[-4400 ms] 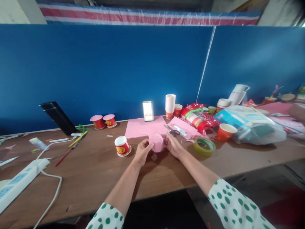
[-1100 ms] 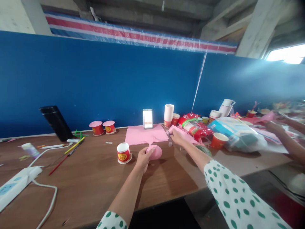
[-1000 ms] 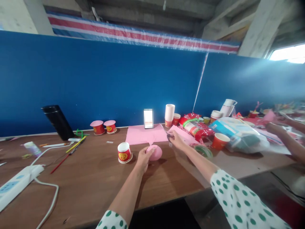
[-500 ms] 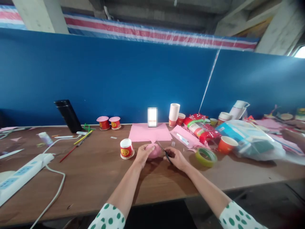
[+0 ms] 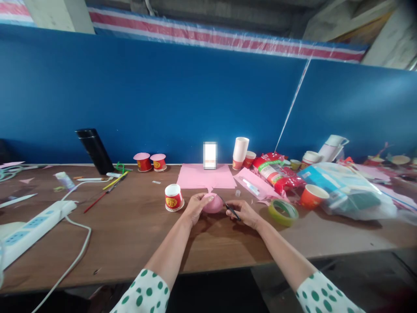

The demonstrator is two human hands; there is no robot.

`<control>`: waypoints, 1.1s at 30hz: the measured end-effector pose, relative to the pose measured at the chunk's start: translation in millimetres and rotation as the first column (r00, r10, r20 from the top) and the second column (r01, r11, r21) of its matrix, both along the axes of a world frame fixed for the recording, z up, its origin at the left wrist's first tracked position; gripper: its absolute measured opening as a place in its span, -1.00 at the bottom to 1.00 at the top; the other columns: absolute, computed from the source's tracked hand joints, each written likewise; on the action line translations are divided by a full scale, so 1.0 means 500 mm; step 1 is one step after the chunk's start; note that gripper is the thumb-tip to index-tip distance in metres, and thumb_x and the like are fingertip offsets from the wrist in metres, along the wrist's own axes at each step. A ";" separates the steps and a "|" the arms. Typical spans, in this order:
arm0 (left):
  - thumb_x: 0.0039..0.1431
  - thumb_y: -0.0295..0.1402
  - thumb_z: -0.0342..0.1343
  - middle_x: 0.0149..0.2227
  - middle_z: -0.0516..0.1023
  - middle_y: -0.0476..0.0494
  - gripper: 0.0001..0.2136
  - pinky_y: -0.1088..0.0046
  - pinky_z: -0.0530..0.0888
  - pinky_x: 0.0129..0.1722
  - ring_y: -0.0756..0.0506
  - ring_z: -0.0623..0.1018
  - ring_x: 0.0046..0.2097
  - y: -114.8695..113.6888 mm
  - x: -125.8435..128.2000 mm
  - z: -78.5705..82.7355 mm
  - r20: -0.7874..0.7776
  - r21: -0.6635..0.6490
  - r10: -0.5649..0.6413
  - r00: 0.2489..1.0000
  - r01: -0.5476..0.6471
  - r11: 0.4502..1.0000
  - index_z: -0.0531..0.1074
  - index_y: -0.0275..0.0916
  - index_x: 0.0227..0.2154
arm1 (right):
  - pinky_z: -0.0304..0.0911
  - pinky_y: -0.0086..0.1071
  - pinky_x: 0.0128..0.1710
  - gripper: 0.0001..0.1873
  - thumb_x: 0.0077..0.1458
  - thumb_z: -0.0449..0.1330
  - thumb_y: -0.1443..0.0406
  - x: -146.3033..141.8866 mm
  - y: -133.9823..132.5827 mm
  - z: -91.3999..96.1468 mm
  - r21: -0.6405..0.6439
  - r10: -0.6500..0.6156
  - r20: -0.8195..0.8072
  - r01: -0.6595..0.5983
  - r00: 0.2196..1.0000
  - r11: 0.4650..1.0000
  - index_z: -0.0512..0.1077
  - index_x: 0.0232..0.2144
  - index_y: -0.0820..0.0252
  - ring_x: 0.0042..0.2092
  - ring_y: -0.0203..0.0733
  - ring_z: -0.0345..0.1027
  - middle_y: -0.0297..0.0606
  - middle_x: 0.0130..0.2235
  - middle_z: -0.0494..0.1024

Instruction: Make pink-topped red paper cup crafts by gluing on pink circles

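A rounded piece of pink paper [image 5: 214, 204] is pinched at its left edge by my left hand [image 5: 196, 208]. A narrow pink strip trails from its far side. My right hand [image 5: 243, 213] is closed around the dark handles of a pair of scissors [image 5: 232, 211], whose blades lie along the paper's right edge. Left of my hands stands a red and white paper cup [image 5: 173, 198] with a yellow emblem. Just beyond the paper, a pink sheet [image 5: 192, 177] lies flat on the table.
Two red cups with pink discs on top [image 5: 142, 161] stand at the back left, near a black flask [image 5: 95, 150]. A yellow tape roll [image 5: 273, 214] and an orange cup [image 5: 313, 198] are to the right. A white power strip [image 5: 35, 230] lies at the left.
The paper has turned a little in my left hand, and the scissors have shifted along its right edge. The whole view has tilted slightly downward.
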State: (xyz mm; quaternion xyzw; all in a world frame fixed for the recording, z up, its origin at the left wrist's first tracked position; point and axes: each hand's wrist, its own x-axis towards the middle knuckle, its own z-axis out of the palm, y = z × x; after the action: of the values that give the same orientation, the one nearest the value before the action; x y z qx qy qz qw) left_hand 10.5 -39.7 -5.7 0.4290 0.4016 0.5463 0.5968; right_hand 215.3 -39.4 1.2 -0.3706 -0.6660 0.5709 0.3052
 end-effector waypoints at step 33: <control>-0.15 -0.20 0.24 -0.45 0.56 -0.15 -0.62 0.52 0.28 -0.42 -0.02 0.44 -0.45 -0.002 -0.010 -0.004 -0.124 0.059 -0.090 0.988 0.097 0.993 0.55 -0.34 -0.27 | 0.08 -0.55 -0.59 -0.51 -0.14 0.29 0.09 0.017 0.014 -0.005 -0.025 0.060 0.041 -0.059 0.997 0.998 0.44 -0.20 0.30 -0.54 -0.42 0.19 -0.35 -0.51 0.38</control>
State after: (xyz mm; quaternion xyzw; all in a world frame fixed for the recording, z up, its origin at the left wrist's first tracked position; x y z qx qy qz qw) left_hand 5.4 -40.7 -8.0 0.4989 0.3985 0.5035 0.5821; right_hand 224.0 -32.5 -1.4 -0.3659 -0.6763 0.5796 0.2697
